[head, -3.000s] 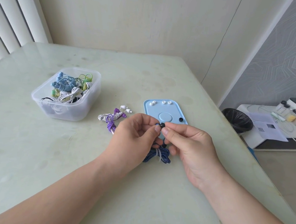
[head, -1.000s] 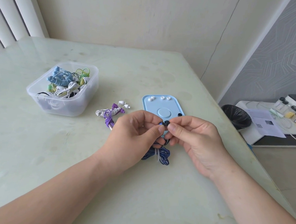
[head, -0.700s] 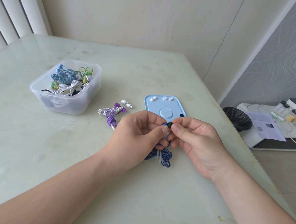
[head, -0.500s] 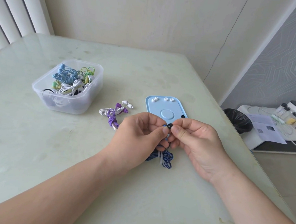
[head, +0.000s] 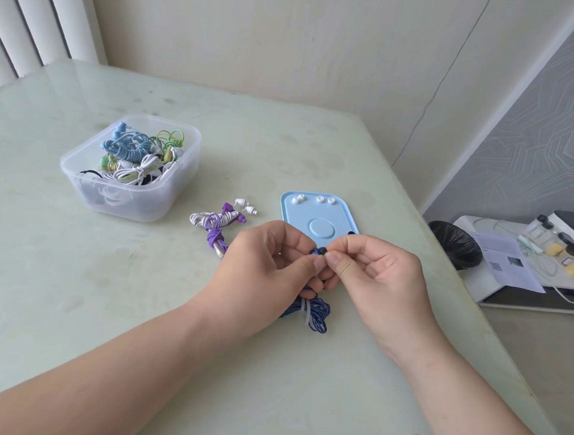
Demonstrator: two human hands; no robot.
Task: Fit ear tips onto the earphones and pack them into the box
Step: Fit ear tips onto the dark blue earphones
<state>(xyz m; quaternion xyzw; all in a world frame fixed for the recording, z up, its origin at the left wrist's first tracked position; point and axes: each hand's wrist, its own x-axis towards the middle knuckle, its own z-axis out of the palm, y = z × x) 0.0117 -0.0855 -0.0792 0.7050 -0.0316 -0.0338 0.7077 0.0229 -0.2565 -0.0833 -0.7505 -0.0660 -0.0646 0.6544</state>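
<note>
— Head view. Which step?
— Fitting. My left hand [head: 269, 266] pinches the blue earphone [head: 315, 311]; my right hand [head: 376, 273] pinches a black ear tip [head: 323, 251] against its bud, above the table [head: 140, 292].
— Next?
— Seat the tip fully, I judge. Then on to the box [head: 128, 204], well to my left.

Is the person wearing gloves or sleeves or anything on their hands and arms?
No gloves, no sleeves! The left hand and right hand are bare, and the left arm and right arm are bare all the way to the picture's edge. No watch, bracelet or ring shows. The thumbnails look short and plain.
</note>
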